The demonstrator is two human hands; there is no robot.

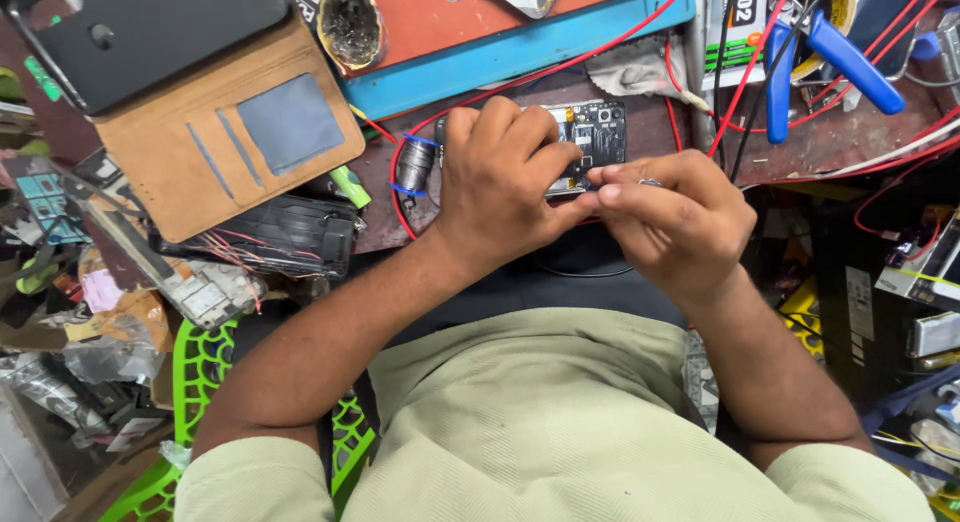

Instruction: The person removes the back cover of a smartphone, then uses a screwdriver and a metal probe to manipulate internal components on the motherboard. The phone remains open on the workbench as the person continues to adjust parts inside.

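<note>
head view, everything placed against the opened phone [588,140], a dark board-side-up handset lying on the worn brown bench top [850,147]. far left of it sits a tan wallet-style phone case [225,137] with a black handset [150,32] on its upper flap. just left of the phone stands a small metal cylinder [415,165] looped by a red wire [520,82]. the left hand [500,177] lies over the phone's left half, fingers curled down, gripping it. the right hand [670,217] is just right of and below the phone, thumb and forefinger pinched on a small metal tool tip, too small to identify. up and right of the phone lie blue-handled pliers [835,62].
</note>
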